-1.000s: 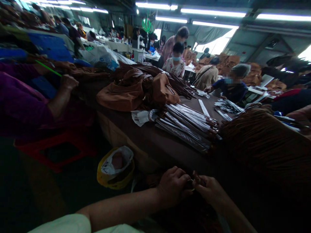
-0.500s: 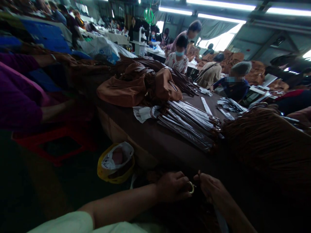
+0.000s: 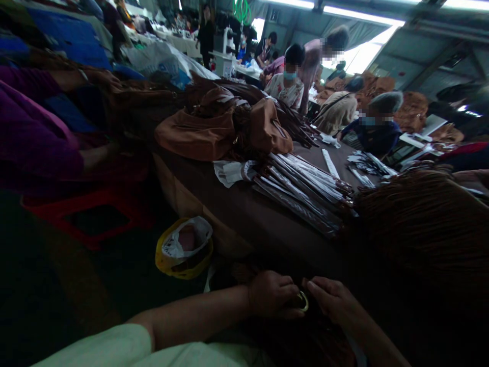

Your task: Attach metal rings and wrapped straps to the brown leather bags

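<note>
Below the table's near edge, my left hand [image 3: 272, 294] is curled shut around a small gold metal ring [image 3: 303, 301]. My right hand [image 3: 333, 302] pinches at the same ring from the right, fingers closed. Both hands work over dark brown leather that lies in my lap in deep shadow; its shape is hard to make out.
A brown table [image 3: 244, 214] carries a bundle of wrapped leather straps [image 3: 305, 191], tan leather bags [image 3: 214, 132] and a heap of brown fringe [image 3: 424, 219]. A yellow bin with a plastic bag [image 3: 183, 250] and a red stool [image 3: 91, 214] stand on the floor. A person's purple sleeve [image 3: 34, 142] is left; other people work beyond.
The view has tilted and shifted slightly. My hands stay together at the ring; the gold ring shows more clearly between them than a second ago.
</note>
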